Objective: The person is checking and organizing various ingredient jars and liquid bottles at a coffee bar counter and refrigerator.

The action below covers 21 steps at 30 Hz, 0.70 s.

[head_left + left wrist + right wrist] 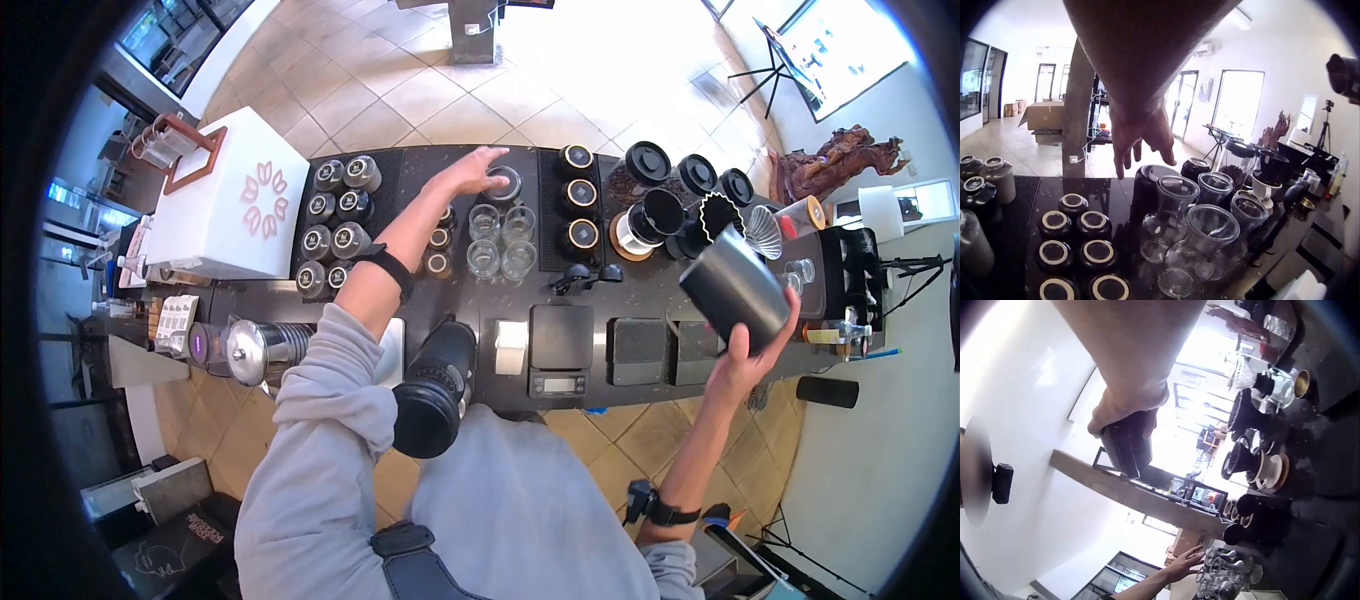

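My left hand [468, 174] reaches over the far side of the counter, fingers spread and holding nothing. Just beside its fingers stands a dark round canister [507, 184], partly hidden behind several clear glass carafes [1200, 222] in the left wrist view. My right hand [745, 360] grips a matte black cylindrical canister [735, 290], raised and tilted above the right part of the counter. In the right wrist view, the fingers wrap around that black cylinder [1125, 444]. Below and beyond it are a black dripper on a white server [655, 215] and a ribbed clear dripper [763, 232].
Dark bottles [340, 205] and a white box [235, 200] occupy the left. Black-lidded jars [580, 195] stand mid-counter. A scale [560, 340] and a black grinder [445, 370] lie along the near edge. A silver kettle [260, 350] sits at left.
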Motion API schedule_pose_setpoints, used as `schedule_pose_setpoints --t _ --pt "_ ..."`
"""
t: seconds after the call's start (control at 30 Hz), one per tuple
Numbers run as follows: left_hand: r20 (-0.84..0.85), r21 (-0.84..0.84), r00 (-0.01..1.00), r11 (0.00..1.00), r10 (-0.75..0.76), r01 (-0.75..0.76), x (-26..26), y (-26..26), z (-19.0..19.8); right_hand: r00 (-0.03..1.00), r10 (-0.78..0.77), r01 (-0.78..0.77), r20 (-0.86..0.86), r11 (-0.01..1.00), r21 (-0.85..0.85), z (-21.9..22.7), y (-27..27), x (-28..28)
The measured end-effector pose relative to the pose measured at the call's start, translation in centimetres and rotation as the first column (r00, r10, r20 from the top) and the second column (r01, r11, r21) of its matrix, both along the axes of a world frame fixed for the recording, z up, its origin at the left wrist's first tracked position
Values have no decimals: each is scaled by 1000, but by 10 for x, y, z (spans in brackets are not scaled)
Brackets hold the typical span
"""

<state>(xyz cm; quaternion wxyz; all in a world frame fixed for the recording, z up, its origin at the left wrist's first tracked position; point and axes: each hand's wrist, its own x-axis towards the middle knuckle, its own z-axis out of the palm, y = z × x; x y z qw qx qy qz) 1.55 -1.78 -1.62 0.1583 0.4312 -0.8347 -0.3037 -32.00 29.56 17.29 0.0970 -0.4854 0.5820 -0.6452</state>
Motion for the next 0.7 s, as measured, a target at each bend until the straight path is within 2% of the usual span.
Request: schedule_pose_setpoints --t 0.07,0.1,0.13,0.17,0.2,0.23,0.27,0.3,0.33,0.37,0.4,0.47,0.5,0.57,0.6,0.63,0.7 --pt "19 -19 1000 1000 -11 11 3 -2 4 994 101 -104 -32 992 -76 8 -19 3" --pt "23 -67 998 997 50 -49 11 0 23 985 139 -139 -103 990 4 29 -46 17" --pt "19 -112 994 988 107 -104 13 0 42 970 233 -237 -72 970 -52 28 -52 17" --pt "-60 -105 988 983 144 -149 21 -2 68 958 285 -286 -30 957 -40 35 -69 27" --pt "-140 -99 972 974 187 -202 31 0 88 940 280 -270 -194 960 73 46 -99 36" --pt "-102 -225 981 957 164 -183 31 1 87 934 309 -304 -182 951 57 42 -105 33" --pt "-105 -226 980 955 172 -192 36 8 100 885 303 -292 -354 953 85 44 -126 36" --pt "-203 -216 957 944 207 -250 46 22 133 790 366 -359 -492 926 114 49 -159 56" --pt "-303 -192 926 938 223 -289 49 35 156 792 391 -391 -468 915 102 47 -164 54" --pt "-303 -200 925 933 231 -299 56 47 176 747 442 -435 -497 890 138 44 -182 62" --pt "-374 -178 888 919 268 -352 65 60 195 662 517 -486 -542 847 215 27 -221 75" --pt "-492 -149 827 910 271 -387 87 101 225 617 568 -517 -544 815 264 11 -249 83" --pt "-557 -154 788 900 262 -408 100 126 237 558 607 -530 -567 786 319 5 -270 92" --pt "-550 -116 773 888 315 -445 106 162 263 494 687 -513 -533 725 459 -15 -291 110" --pt "-611 -107 724 874 319 -475 125 202 259 417 701 -426 -579 713 557 -33 -318 118" --pt "-564 -97 738 858 371 -505 118 213 282 425 724 -438 -543 690 577 -46 -320 126" --pt "-585 -176 726 817 362 -549 134 258 279 400 746 -441 -532 666 601 -63 -337 133"
